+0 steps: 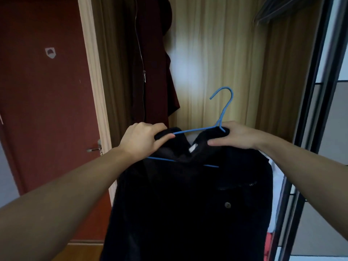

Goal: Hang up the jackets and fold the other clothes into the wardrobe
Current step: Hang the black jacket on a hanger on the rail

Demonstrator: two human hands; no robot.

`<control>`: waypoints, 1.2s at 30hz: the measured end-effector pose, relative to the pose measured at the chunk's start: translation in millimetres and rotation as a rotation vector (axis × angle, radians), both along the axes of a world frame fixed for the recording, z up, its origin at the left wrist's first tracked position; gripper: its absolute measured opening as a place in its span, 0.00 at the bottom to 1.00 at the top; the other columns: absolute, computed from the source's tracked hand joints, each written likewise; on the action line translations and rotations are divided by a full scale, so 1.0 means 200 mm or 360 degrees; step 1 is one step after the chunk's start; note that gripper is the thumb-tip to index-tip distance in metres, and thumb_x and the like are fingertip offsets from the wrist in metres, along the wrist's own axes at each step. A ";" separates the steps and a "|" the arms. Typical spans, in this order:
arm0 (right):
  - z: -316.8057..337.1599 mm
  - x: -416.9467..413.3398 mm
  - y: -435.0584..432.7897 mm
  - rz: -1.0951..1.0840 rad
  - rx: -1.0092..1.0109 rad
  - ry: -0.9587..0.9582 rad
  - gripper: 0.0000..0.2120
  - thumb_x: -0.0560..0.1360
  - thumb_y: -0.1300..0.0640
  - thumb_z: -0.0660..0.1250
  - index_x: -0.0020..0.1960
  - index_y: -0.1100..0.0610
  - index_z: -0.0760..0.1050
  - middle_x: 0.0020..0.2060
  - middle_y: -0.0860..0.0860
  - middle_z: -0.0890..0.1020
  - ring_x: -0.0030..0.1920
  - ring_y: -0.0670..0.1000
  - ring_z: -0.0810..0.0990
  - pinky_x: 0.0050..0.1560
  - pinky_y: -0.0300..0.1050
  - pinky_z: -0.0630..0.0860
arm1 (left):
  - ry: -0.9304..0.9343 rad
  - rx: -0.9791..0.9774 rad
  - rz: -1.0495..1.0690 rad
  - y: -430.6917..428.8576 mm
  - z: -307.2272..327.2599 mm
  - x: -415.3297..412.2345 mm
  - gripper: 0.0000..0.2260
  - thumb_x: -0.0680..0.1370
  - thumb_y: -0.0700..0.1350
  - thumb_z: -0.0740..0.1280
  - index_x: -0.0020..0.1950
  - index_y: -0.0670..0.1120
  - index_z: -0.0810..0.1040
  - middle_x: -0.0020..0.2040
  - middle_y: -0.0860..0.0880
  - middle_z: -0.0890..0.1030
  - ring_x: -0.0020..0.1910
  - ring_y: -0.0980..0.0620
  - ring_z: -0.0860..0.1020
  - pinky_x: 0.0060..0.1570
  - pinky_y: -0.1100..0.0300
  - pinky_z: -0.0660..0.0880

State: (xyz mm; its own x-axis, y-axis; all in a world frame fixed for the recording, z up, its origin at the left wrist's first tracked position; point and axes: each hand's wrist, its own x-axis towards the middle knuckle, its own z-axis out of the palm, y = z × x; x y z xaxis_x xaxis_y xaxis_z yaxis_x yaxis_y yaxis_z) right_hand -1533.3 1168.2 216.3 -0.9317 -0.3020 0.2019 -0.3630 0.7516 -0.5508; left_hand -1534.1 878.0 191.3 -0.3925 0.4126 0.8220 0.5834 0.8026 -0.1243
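Head view: one black jacket (188, 204) on one blue hanger (220, 118), held up in front of the open wardrobe (216, 53), not hung.
Left hand (140, 140): fingers curled over the collar's left side and the hanger's arm, thumb beneath, gripping both.
Right hand (237, 135): fingers wrapped over the collar's right side at the base of the hook, thumb under, gripping the cloth.
Hidden on the hanger: its right shoulder lies under the cloth; the bottom bar shows in two short stretches either side of the collar.
Cut off: the black jacket's hem by the bottom edge; the top of the dark red jacket (150, 72), one zip (144, 76) showing, which hangs at the wardrobe's left.
Hard to make out: pale and red things (273, 166) behind the black jacket's right side.
Counted: two hands, two jackets, one hanger, one button (227, 204).
Around: red door (47, 91) with a handle (94, 149) left; dark-framed sliding door (316, 110) right.
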 end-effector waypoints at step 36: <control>0.00 -0.03 -0.12 -0.0494 -0.0525 0.0323 0.27 0.78 0.44 0.63 0.43 0.72 0.75 0.32 0.58 0.75 0.34 0.55 0.74 0.39 0.46 0.70 | -0.1364 0.0796 -0.0271 0.42 0.01 0.07 0.15 0.76 0.47 0.71 0.58 0.50 0.68 0.50 0.52 0.78 0.49 0.52 0.78 0.49 0.58 0.76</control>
State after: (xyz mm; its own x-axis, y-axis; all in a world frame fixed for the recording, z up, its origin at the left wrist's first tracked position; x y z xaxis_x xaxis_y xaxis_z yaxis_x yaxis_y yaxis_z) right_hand -1538.4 1144.8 217.1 -0.8996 0.0939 0.4266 -0.2743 0.6387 -0.7189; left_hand -1521.1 961.1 193.4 -0.9006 0.2028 0.3845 0.4300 0.5453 0.7195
